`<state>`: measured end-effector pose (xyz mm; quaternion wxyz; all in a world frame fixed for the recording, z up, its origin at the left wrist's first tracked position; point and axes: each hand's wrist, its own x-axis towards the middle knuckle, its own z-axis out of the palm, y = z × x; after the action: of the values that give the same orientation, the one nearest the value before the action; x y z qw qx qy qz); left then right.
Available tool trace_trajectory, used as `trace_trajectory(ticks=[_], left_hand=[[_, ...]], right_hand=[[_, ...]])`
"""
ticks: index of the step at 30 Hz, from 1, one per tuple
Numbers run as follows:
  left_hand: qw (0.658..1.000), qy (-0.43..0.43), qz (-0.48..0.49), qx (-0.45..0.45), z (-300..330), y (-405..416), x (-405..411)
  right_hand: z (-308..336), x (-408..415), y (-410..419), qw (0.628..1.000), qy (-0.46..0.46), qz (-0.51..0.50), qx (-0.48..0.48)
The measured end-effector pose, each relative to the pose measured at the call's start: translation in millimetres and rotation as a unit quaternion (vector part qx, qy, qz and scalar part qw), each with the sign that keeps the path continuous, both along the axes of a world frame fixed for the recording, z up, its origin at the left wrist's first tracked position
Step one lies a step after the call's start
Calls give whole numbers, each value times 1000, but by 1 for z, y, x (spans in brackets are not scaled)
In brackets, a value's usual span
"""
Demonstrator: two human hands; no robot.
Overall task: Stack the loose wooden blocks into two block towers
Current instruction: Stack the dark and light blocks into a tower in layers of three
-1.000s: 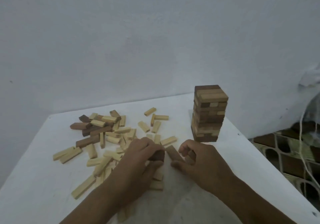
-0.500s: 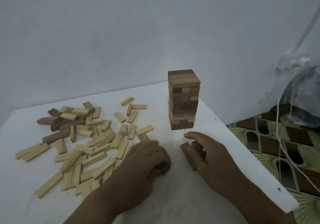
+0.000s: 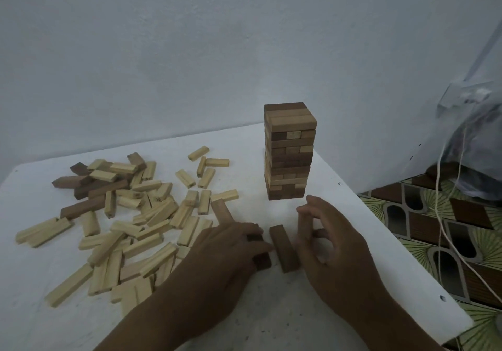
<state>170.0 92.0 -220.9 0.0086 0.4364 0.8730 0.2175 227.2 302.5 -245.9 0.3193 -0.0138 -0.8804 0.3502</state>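
left hand (image 3: 231, 250) fingers curled down, right hand (image 3: 330, 242) loosely open

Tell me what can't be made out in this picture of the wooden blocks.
- Head view: dark brown wooden block under the left hand, mostly covered by its fingers.
- Far side of the tall wooden block tower, facing away.
- Small marks on the pale wooden blocks, too tiny to read.

tower (image 3: 289, 152): mixed brown/tan | loose blocks (image 3: 141, 223): pale | table (image 3: 271, 323): white
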Motion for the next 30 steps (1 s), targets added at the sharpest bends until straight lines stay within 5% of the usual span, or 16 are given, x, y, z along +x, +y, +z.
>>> trace_trajectory(ticks=[4,13,30], left_hand=[[998,28,52,-8,-7,-7,-1],[997,31,63,-22,-8,-12,-2],[997,35,55,-52,-6,-11,0]], right_hand=[[-3,1,2,1000,-5,-13,10],[4,6,4,978,-114,162,61],[2,5,1,981,-80,161,66]])
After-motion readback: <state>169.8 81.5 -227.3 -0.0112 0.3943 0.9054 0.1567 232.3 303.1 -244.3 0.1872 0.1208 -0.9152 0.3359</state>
